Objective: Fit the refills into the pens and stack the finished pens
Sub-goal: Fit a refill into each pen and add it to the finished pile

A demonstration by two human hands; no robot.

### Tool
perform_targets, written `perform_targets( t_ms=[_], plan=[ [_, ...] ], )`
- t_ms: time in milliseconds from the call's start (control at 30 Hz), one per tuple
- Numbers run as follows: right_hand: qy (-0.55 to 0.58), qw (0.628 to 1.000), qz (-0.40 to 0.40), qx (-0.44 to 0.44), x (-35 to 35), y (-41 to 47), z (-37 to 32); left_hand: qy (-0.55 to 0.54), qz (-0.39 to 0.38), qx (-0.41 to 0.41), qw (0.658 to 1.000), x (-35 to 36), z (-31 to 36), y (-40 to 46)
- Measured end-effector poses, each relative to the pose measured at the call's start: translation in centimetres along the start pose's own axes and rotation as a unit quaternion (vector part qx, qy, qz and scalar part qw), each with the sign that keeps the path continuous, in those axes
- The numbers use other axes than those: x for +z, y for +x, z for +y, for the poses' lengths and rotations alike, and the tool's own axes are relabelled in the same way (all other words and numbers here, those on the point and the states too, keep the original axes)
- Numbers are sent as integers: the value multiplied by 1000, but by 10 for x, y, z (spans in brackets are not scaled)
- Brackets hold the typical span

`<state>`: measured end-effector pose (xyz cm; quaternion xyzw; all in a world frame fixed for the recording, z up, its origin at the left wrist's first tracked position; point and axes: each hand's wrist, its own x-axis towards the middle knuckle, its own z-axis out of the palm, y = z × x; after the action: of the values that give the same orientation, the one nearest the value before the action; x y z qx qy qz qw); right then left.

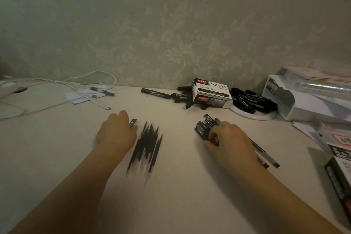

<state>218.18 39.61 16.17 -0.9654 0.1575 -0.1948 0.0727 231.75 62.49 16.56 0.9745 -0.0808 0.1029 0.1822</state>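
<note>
Refills lie just beside left fingers.

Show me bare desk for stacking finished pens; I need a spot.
Free: the strip between the refills and the right hand, and the near desk between both forearms. Crowded: the far edge around the marker box and the right side by the tray.

White cable far left; marker box among black markers; white organiser right.
</note>
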Motion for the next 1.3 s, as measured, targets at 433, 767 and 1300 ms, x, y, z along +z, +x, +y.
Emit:
perform_targets(
  t_ms=[433, 767, 1300],
  plan=[
    [308, 951, 18, 30, -5, -6, -18, -490, -242, 55, 835, 6, 73, -53],
    [472, 879, -41, 63, -8, -6, -20, -457, -220, 93, 856, -2, 70, -50],
    [553, 830, -58, 47, 1, -2, -16, -160, -56, 347, 922, 7, 61, -40]
  ],
)
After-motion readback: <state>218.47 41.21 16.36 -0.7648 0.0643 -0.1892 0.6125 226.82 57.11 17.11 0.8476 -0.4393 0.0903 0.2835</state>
